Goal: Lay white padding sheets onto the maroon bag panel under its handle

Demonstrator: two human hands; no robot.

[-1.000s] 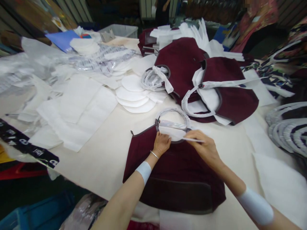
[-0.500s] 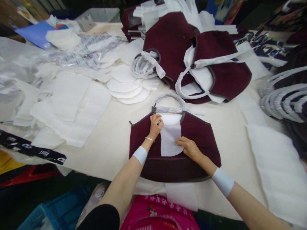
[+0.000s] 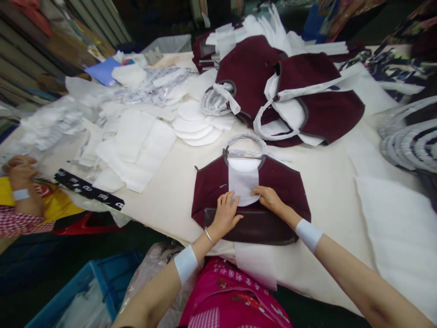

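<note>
A maroon fabric bag (image 3: 290, 189) with a wrapped round handle (image 3: 246, 139) lies flat on the cream table (image 3: 170, 196) in front of me. A white sheet (image 3: 243, 182) hangs from its mouth down the front. My left hand (image 3: 225, 214) lies flat with fingers spread on the bag, at the sheet's lower left edge. My right hand (image 3: 271, 199) rests with curled fingers at the sheet's lower right edge. The dark bottom band (image 3: 259, 228) of the bag runs just below both hands.
More maroon bags (image 3: 307, 95) with white stuffing lie piled behind. Round white pads (image 3: 196, 127) and white sheets (image 3: 136, 146) lie at the left. Striped handles (image 3: 409, 141) lie at the right. Another person's hands (image 3: 18, 171) work at the far left. A blue crate (image 3: 85, 291) stands below the table.
My left hand slid from the bag's mouth down to the sheet's lower edge. My right hand stayed near the sheet's lower right. The view swung left, bringing another person's hands into sight.
</note>
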